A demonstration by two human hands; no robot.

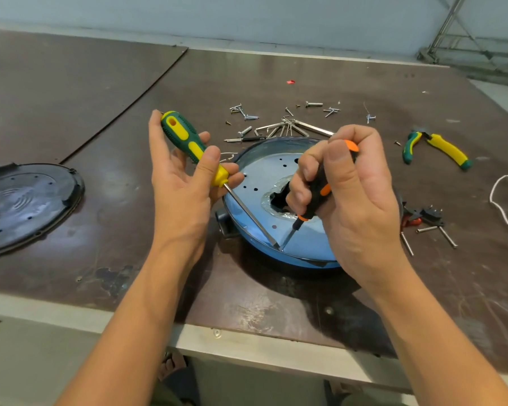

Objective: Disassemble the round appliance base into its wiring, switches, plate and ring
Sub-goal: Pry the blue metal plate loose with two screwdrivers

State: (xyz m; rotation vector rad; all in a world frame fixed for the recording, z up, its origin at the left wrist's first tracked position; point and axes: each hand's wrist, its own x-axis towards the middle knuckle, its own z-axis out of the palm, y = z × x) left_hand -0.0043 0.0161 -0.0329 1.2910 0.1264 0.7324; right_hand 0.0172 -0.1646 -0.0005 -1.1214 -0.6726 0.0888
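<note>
The round appliance base [252, 218] lies on the brown table, a shiny metal plate with small holes and a ragged central opening inside its dark rim. My left hand [182, 183] holds a green and yellow screwdriver [188, 142], its long blade slanting down to the plate's near edge. My right hand [346, 194] grips a black and orange screwdriver [320, 194] whose tip meets the plate at the same spot, close to the other blade's tip.
A black round cover [27, 203] lies at the left. Loose screws, rivets and hex keys [285, 127] are scattered behind the base. Green and yellow pliers [440, 149] lie at the right, with black and red switch parts [423, 216], long screws and a white cord [502, 197].
</note>
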